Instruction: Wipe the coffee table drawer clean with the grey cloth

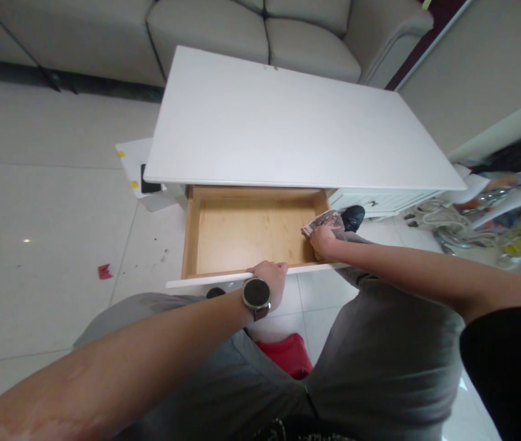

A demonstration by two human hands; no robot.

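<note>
A wooden drawer [242, 236] with a white front is pulled out from under the white table [297, 122]. My left hand [270, 278], wearing a round watch [256, 293] on the wrist, grips the top edge of the drawer front, with its fingers curled over it. At the drawer's right side, my right hand [323, 241] is closed on a patterned cloth [327, 222]. The cloth lies against the right wall and partly over it. No other item shows on the drawer's pale wooden bottom.
A grey sofa [214, 30] stands behind the table. Cables and bags [485, 214] are heaped on the right. Left of the table is a white box [136, 165] with a dark object on it. A red stool [288, 355] is below me; a red scrap [104, 271] lies on the floor.
</note>
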